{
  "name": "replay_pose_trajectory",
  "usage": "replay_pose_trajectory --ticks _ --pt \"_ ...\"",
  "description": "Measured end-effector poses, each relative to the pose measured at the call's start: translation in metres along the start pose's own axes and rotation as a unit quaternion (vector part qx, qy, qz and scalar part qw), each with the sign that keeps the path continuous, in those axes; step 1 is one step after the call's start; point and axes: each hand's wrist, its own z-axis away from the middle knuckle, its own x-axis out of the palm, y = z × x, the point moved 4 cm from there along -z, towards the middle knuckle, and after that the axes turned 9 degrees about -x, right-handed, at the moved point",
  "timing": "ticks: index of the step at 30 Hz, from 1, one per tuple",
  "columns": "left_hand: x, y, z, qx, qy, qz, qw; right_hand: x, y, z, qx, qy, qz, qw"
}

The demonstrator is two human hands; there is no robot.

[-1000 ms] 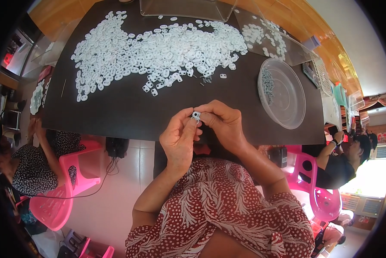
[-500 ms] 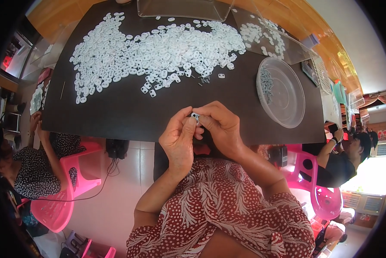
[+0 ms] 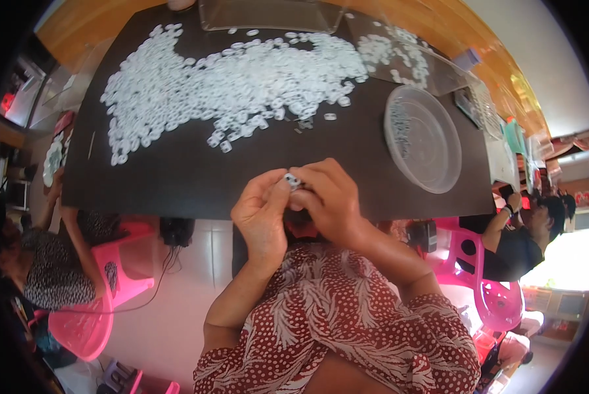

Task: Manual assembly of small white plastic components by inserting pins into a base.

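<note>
Both hands pinch small white ring.

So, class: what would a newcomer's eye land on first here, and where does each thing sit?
A broad spread of small white rings covers the far half of the black table. At its near edge, the left hand and right hand pinch one small white piece. A clear round dish sits right.

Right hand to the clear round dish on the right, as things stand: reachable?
Probably yes. The right hand is pinched with the left hand on a small white piece; the bare black tabletop between it and the clear round dish holds nothing in the way.
</note>
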Motion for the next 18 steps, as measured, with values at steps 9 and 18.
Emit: replay_pose_trajectory --ticks 9,18 --pt "-0.006 -0.001 0.0 -0.014 -0.057 -0.011 0.998 0.0 0.001 0.002 0.007 0.01 -0.026 1.0" --pt "-0.005 0.009 0.003 0.033 -0.049 -0.051 0.997 0.004 0.001 0.001 -0.019 0.026 -0.008 0.999"
